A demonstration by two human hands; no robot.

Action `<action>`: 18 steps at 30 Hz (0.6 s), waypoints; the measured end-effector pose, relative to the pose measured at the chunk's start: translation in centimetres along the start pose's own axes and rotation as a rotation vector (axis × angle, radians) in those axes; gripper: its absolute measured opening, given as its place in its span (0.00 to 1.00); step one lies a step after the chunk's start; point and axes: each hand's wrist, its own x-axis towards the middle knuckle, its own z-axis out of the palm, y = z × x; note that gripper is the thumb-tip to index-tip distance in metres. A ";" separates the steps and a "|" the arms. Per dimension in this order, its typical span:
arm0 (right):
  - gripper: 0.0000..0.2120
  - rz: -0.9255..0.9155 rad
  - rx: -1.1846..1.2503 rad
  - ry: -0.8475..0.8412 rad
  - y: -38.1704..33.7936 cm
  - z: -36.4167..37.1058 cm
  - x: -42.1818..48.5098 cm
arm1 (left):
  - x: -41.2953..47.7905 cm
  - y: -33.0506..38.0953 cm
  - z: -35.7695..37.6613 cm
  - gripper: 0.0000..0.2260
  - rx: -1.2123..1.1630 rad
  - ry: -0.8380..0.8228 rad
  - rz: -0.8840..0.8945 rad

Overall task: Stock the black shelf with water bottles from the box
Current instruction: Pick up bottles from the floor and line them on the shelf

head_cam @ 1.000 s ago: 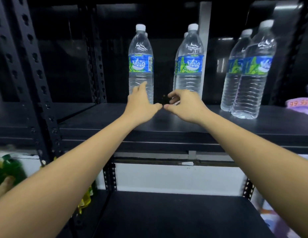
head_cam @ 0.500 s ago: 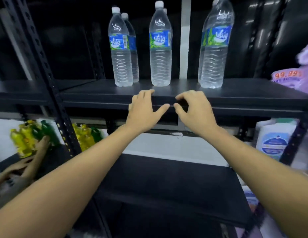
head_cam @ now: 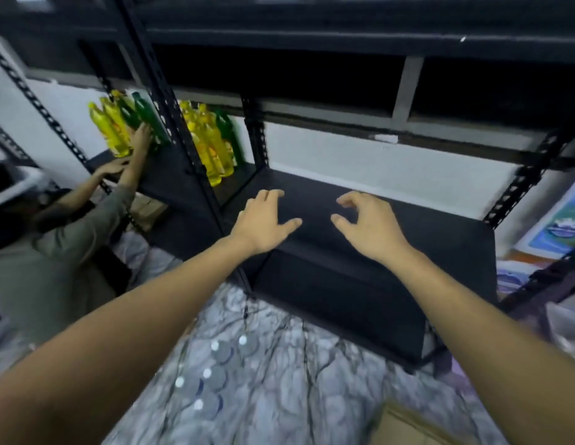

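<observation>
My left hand [head_cam: 262, 221] and my right hand [head_cam: 368, 224] hover side by side in front of a lower board of the black shelf [head_cam: 392, 268], fingers loosely spread, holding nothing. Several water bottles [head_cam: 215, 377] stand on the marbled floor below my arms, seen from above by their white caps. A corner of the cardboard box [head_cam: 405, 425] shows at the bottom right. The bottles placed on the upper shelf are out of view.
To the left another person [head_cam: 48, 252] crouches, hands on yellow and green bottles [head_cam: 212, 146] on the neighbouring black rack [head_cam: 170, 175]. Perforated uprights [head_cam: 158, 81] frame the shelf. Colourful packages [head_cam: 555, 229] lie at the right.
The view has tipped down from the upper shelf with its bottles to the lower board and the floor. Both hands came down and back from the shelf edge, still holding nothing.
</observation>
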 end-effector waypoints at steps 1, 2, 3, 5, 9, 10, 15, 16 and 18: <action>0.18 0.014 0.017 -0.034 0.8 1.8 -0.3 | -0.2 -1.5 1.5 0.34 -0.005 -0.026 -0.029; 0.18 0.026 0.028 -0.066 1.6 3.9 -0.6 | -0.5 -3.2 3.2 0.34 -0.012 -0.046 -0.059; 0.17 0.035 0.035 -0.094 2.4 6.1 -0.9 | -0.8 -5.0 5.0 0.34 -0.022 -0.065 -0.093; 0.17 0.054 0.043 -0.156 4.3 10.7 -1.7 | -1.8 -8.5 9.3 0.34 -0.057 -0.101 -0.182; 0.17 0.069 0.043 -0.283 8.6 20.9 -3.8 | -4.8 -15.8 18.5 0.33 -0.162 -0.188 -0.380; 0.17 0.072 0.041 -0.312 9.7 23.4 -4.3 | -5.8 -17.7 20.7 0.31 -0.184 -0.196 -0.426; 0.17 0.036 -0.014 -0.415 15.7 35.5 -5.6 | -9.8 -27.2 31.4 0.31 -0.188 -0.209 -0.553; 0.18 0.029 -0.036 -0.430 17.0 38.0 -5.6 | -10.3 -29.1 33.4 0.31 -0.184 -0.193 -0.560; 0.19 0.047 -0.054 -0.451 18.8 41.3 -4.9 | -10.7 -32.0 35.8 0.31 -0.182 -0.176 -0.577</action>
